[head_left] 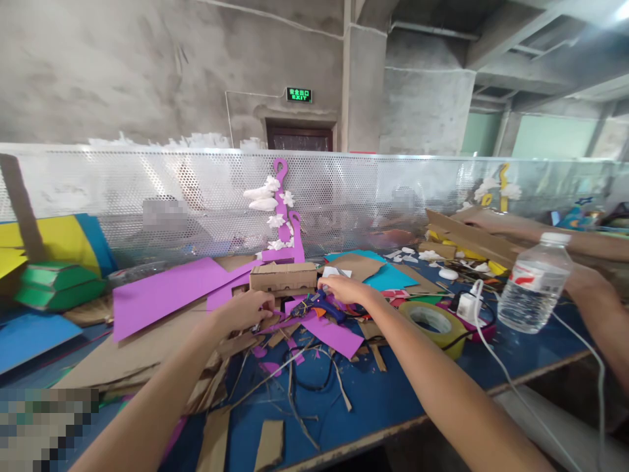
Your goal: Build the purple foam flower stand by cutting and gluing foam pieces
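Observation:
My left hand (249,309) is curled, with its fingertips pinched on a thin purple strip (279,325). My right hand (340,288) is closed at the upper back part of a blue hot glue gun (322,305) with an orange trigger; its exact grip is partly hidden. The gun's nozzle end points left, toward my left fingertips. Just behind both hands lies a long brown cardboard box piece (284,278). A flat purple sheet piece (337,334) rests below the gun, among cardboard scraps.
A purple hook-shaped piece with white tufts (281,210) stands against the perforated metal screen (206,190). On the right are a yellow tape roll (449,334), a white charger (469,307), cables and a water bottle (535,285). Another person's arm (597,308) reaches in there.

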Demonstrator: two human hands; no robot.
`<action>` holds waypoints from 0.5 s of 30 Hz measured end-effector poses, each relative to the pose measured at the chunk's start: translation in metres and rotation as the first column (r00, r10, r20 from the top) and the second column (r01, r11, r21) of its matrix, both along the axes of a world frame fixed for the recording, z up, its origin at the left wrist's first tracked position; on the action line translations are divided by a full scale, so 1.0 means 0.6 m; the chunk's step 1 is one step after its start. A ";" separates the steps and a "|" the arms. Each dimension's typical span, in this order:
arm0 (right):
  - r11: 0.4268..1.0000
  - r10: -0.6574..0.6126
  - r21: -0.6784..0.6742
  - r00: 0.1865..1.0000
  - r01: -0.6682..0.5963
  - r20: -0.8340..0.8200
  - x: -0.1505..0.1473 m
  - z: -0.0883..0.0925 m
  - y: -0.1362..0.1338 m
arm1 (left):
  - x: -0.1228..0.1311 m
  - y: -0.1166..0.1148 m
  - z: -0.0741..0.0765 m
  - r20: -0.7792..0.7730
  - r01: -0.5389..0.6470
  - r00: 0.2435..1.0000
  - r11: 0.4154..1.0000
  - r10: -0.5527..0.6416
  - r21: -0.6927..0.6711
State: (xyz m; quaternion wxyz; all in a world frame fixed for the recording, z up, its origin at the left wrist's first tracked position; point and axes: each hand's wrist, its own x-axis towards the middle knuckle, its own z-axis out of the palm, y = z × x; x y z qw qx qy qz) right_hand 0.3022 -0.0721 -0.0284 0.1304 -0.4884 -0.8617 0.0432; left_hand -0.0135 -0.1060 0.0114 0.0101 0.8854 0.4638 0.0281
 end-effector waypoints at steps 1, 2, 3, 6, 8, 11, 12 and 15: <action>1.000 0.019 0.000 1.000 -0.019 -0.011 0.000 -0.001 0.001 | 0.000 0.001 0.000 0.000 0.005 1.000 1.000 -0.005 -0.002; 0.999 0.041 0.000 0.999 -0.041 -0.027 -0.001 -0.001 0.001 | -0.001 0.002 0.000 0.000 0.014 1.000 1.000 -0.014 -0.003; 0.998 0.064 0.000 0.997 -0.064 -0.044 -0.002 -0.001 0.002 | -0.001 0.004 -0.001 0.001 0.022 1.000 1.000 -0.022 -0.003; 0.992 0.124 -0.016 0.986 -0.126 -0.108 -0.005 0.001 0.001 | -0.004 0.010 -0.004 -0.004 0.024 1.000 1.000 -0.024 -0.007; 0.987 0.154 -0.029 0.974 -0.161 -0.163 -0.007 0.002 -0.001 | -0.005 0.012 -0.005 0.000 0.012 1.000 1.000 -0.012 -0.014; 0.977 0.181 -0.065 0.953 -0.202 -0.244 -0.008 0.002 -0.003 | -0.004 0.010 -0.004 0.012 0.006 1.000 1.000 -0.006 -0.017; 0.973 0.191 -0.077 0.947 -0.217 -0.260 -0.009 0.001 -0.002 | -0.003 0.009 -0.004 0.015 0.007 1.000 1.000 -0.007 -0.019; 0.962 0.219 -0.092 0.931 -0.255 -0.292 -0.011 -0.004 0.005 | -0.001 0.005 -0.002 0.022 0.023 1.000 0.999 -0.022 -0.025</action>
